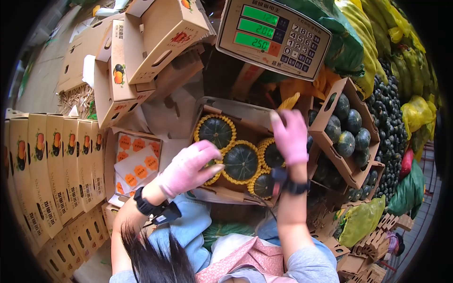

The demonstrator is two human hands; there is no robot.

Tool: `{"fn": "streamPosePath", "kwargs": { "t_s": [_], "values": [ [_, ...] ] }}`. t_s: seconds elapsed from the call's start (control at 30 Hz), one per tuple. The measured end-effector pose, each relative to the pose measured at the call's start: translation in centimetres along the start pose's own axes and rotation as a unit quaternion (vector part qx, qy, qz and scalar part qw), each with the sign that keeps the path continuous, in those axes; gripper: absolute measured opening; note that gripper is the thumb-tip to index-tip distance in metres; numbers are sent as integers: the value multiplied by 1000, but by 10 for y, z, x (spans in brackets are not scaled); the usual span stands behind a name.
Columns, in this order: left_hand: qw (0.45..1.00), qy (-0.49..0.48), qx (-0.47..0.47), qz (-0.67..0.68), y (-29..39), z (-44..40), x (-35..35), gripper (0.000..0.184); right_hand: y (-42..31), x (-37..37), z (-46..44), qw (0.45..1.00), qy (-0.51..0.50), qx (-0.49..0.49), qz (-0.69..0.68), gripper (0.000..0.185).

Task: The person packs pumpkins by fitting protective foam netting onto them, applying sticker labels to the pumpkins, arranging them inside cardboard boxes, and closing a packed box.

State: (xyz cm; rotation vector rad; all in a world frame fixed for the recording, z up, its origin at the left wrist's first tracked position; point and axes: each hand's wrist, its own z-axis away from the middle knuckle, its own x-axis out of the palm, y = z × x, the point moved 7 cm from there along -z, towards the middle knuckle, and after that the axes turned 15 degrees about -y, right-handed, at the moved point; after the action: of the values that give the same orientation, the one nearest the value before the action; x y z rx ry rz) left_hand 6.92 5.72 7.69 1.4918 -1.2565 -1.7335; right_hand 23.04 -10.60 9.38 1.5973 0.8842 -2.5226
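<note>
Dark green pumpkins [240, 162] in yellow foam nets [225, 123] sit in an open cardboard box [250, 129] on the scale's platform. My left hand [191, 167], in a pink glove, is over the box's left side beside the middle pumpkin, fingers apart with nothing between them. Over the right side is my right hand [289, 137], also gloved in pink. Its thumb and fingers are raised beside a yellow foam piece [289, 101]; whether they touch it I cannot tell. The scale's display [273, 37] shows green digits above the box.
Folded cartons [52, 165] stand in a row at the left, near a box of orange stickers [137, 160]. Empty boxes [160, 37] are at the upper left. A tilted box of pumpkins [347, 132] stands at the right, before a large pumpkin pile [387, 127].
</note>
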Motion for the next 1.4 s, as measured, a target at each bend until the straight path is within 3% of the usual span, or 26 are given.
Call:
{"fn": "streamPosePath", "kwargs": {
  "t_s": [0.03,0.1,0.17,0.2,0.23,0.3,0.33,0.37,0.43,0.6,0.7,0.73,0.83,0.87,0.9,0.97,1.0,1.03,1.07,1.1,1.2,1.23,1.27,1.3,1.37,1.4],
  "values": [
    [999,25,25,-36,11,-5,-2,27,-13,-1,34,987,44,-73,-139,28],
    [993,58,57,-83,29,-8,-2,40,-27,27,74,900,-52,-138,-409,21],
    [991,73,96,-54,40,-10,2,37,-39,41,99,849,-75,-159,-499,22],
    [995,30,93,20,36,-9,10,34,-39,47,105,817,-78,-168,-547,23],
    [991,-11,89,96,32,-9,18,32,-39,53,110,746,-101,-185,-632,30],
    [983,-2,89,159,36,-5,23,24,-43,67,117,666,-62,-208,-713,58],
    [982,0,87,166,38,-4,25,23,-42,74,119,672,-44,-176,-718,86],
    [981,4,86,173,39,-4,27,21,-45,74,122,691,-22,-191,-697,88],
    [960,-4,-2,282,30,1,31,13,-42,71,125,736,9,-199,-647,75],
    [932,90,67,346,29,1,30,34,-35,63,122,755,60,-208,-619,52],
    [957,125,68,252,29,1,26,41,-34,59,120,780,91,-205,-585,51],
    [935,153,60,314,29,1,27,35,-34,57,119,791,107,-201,-568,50],
    [993,106,38,44,31,5,10,29,-44,51,123,813,161,-247,-501,47],
    [988,60,-29,136,22,7,15,22,-44,55,119,862,155,-186,-446,49],
    [950,64,-35,303,11,9,22,21,-47,49,115,902,219,-130,-349,39],
    [791,67,-45,606,-7,11,42,20,-45,48,104,963,140,-151,-174,26],
    [701,54,-43,710,-1,9,42,19,-29,61,95,944,37,-113,-309,18],
    [670,47,-24,741,-2,8,42,21,-16,78,89,878,-97,-77,-462,24],
    [679,7,-61,731,0,12,41,23,-16,82,91,738,-151,-50,-656,23],
    [687,-33,-97,720,3,16,41,24,-23,86,96,553,-193,-19,-810,21],
    [806,-48,-57,588,6,12,38,29,-29,89,94,550,-223,-43,-803,25],
    [808,-54,-46,585,7,10,42,30,-36,91,93,542,-239,-46,-804,26],
    [810,-59,-36,582,7,8,49,31,-24,108,88,610,-240,-38,-754,24],
    [812,-66,-27,580,7,5,56,32,-20,110,85,766,-177,-5,-618,18],
    [825,4,-35,565,1,1,55,32,-14,97,80,872,58,-51,-483,17],
    [857,61,-34,510,-4,0,48,32,-10,89,83,882,113,-22,-457,17]
  ]
}}
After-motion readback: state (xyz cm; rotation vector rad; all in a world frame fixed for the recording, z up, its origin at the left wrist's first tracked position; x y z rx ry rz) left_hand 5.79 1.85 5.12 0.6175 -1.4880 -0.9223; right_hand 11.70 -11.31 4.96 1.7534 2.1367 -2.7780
